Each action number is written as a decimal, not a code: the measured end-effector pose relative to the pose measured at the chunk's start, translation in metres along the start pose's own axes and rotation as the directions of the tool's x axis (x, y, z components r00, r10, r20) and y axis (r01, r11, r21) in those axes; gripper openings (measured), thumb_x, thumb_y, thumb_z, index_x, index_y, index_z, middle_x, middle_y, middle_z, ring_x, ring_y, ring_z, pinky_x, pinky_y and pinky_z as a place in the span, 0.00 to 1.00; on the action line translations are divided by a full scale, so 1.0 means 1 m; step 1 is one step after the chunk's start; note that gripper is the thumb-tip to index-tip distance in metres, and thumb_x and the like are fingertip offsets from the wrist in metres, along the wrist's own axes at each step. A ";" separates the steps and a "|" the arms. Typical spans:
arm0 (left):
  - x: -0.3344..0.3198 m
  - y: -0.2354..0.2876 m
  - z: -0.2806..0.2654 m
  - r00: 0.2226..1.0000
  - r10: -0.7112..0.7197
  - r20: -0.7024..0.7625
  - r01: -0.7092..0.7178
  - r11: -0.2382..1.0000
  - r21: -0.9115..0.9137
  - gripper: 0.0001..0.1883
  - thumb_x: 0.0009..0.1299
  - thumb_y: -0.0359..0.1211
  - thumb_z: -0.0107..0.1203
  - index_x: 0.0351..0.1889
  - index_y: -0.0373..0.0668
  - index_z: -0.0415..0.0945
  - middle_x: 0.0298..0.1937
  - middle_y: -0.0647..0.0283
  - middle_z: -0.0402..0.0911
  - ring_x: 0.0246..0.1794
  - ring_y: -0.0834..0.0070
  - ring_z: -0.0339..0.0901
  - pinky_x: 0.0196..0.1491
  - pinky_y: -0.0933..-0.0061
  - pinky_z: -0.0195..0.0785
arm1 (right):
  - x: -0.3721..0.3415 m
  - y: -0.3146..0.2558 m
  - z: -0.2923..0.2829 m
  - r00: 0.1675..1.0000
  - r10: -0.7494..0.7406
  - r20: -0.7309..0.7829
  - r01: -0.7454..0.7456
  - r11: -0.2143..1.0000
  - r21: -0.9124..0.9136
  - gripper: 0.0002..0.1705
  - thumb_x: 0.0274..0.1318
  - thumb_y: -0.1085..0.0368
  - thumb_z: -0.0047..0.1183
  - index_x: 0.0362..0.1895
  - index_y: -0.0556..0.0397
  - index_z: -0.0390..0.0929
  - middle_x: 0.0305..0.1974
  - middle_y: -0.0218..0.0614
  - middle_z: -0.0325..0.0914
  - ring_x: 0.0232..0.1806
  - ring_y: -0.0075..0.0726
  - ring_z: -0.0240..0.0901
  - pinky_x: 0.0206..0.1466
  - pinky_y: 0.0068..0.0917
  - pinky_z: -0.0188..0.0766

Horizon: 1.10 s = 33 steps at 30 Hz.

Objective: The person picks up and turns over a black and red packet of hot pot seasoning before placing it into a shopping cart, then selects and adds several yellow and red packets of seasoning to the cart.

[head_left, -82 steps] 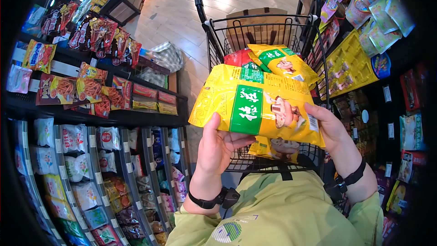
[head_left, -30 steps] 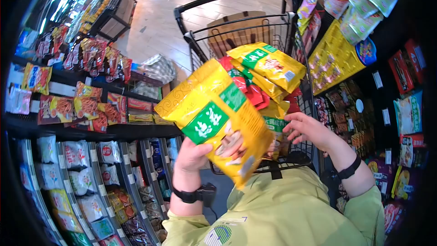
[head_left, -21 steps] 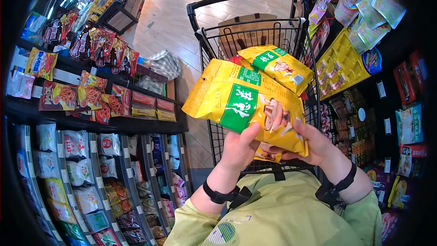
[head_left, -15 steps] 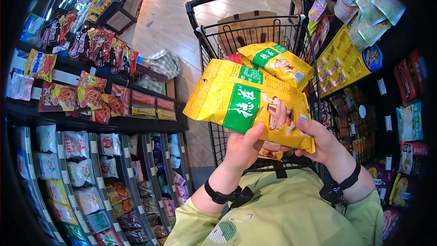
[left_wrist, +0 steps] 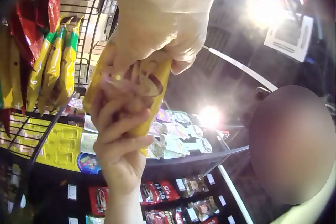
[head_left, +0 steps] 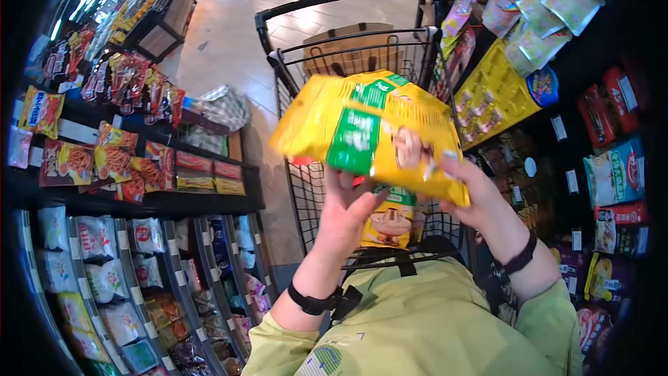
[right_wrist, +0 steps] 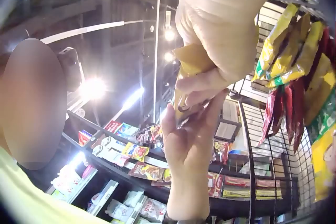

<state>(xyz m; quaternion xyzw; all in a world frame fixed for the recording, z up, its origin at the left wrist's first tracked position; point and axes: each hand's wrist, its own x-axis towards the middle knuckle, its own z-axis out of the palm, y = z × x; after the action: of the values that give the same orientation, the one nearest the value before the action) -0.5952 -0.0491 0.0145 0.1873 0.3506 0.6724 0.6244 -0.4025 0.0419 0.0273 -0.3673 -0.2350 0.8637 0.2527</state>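
A puffy yellow food bag (head_left: 386, 139) with a green label is held above the shopping cart (head_left: 285, 97). My right hand (head_left: 480, 191) grips its near right corner, thumb on the printed face and fingers underneath. Below the bag's near edge, my left hand (head_left: 341, 209) has its thumb spread away and its fingers reaching up under the bag; the right wrist view shows this left hand (right_wrist: 189, 148) with fingers straight at the bag. Another yellow bag (head_left: 390, 226) with a bowl picture lies low in the cart. In the left wrist view, several yellow bags (left_wrist: 50, 71) stand beside red bags (left_wrist: 31, 24).
Snack shelves (head_left: 223, 205) run along the left, with sloped racks of white and coloured packets below. On the right hang pastel pouches (head_left: 567, 0) beside a yellow display card (head_left: 494, 97). A cardboard box (head_left: 351, 49) is at the cart's far end; tiled floor (head_left: 243, 0) lies beyond.
The bag was tilted in my left hand alone, then came back into both hands. Now my left thumb has come off its face, and the bag is farther left in the head view.
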 end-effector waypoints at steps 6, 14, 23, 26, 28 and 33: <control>0.011 -0.047 -0.066 0.953 -0.300 0.027 0.163 0.590 0.791 0.45 0.62 0.34 0.61 0.71 0.37 0.41 0.72 0.48 0.46 0.71 0.57 0.50 0.65 0.62 0.54 | 0.082 -0.027 -0.050 0.989 0.023 -0.144 -0.022 1.000 0.010 0.23 0.58 0.57 0.53 0.55 0.52 0.68 0.44 0.42 0.78 0.35 0.41 0.80 0.18 0.16 0.76; 0.034 -0.127 -0.081 0.845 -0.486 -0.224 0.258 0.003 0.966 0.74 0.47 0.55 0.68 0.66 0.37 0.10 0.67 0.21 0.36 0.67 0.38 0.52 0.66 0.58 0.53 | 0.126 -0.018 -0.062 0.924 -0.086 -0.372 -0.125 0.853 -0.507 0.32 0.52 0.34 0.51 0.46 0.47 0.72 0.24 0.30 0.75 0.16 0.26 0.72 0.18 0.21 0.75; 0.051 -0.181 -0.038 0.759 -0.274 -0.591 0.437 -0.458 0.774 0.77 0.43 0.59 0.69 0.67 0.41 0.11 0.70 0.29 0.29 0.68 0.32 0.43 0.67 0.45 0.44 | 0.046 -0.017 -0.064 0.940 0.038 -0.340 -0.178 0.904 -0.389 0.41 0.58 0.34 0.37 0.63 0.50 0.50 0.32 0.48 0.74 0.22 0.41 0.76 0.23 0.27 0.75; 0.055 -0.178 -0.041 0.754 -0.277 -0.596 0.431 -0.477 0.766 0.74 0.46 0.57 0.69 0.67 0.42 0.11 0.69 0.28 0.29 0.67 0.31 0.46 0.66 0.44 0.48 | 0.017 -0.010 -0.070 0.952 -0.034 -0.305 -0.097 0.909 -0.406 0.30 0.63 0.44 0.42 0.59 0.49 0.55 0.35 0.43 0.75 0.24 0.37 0.77 0.25 0.27 0.74; 0.061 -0.153 -0.051 0.693 -0.429 -0.580 0.389 -0.455 0.801 0.70 0.51 0.50 0.67 0.68 0.45 0.10 0.69 0.27 0.34 0.67 0.37 0.52 0.62 0.46 0.55 | 0.004 -0.006 -0.078 0.957 -0.028 -0.287 -0.103 0.896 -0.431 0.28 0.63 0.46 0.42 0.58 0.49 0.56 0.34 0.42 0.74 0.25 0.36 0.77 0.25 0.26 0.74; 0.058 -0.049 -0.094 0.636 -0.760 0.132 0.269 0.379 0.886 0.45 0.56 0.27 0.59 0.69 0.44 0.42 0.46 0.63 0.73 0.42 0.76 0.72 0.41 0.71 0.70 | -0.017 0.002 -0.093 0.973 0.037 -0.227 -0.146 0.862 -0.486 0.26 0.63 0.47 0.44 0.54 0.54 0.62 0.35 0.38 0.74 0.26 0.30 0.75 0.27 0.22 0.74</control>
<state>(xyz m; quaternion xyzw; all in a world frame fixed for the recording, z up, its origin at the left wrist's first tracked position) -0.6343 -0.0167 -0.0951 0.4967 0.4691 0.1134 0.7214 -0.3225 0.0501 -0.0230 -0.5199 -0.4044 0.7409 0.1312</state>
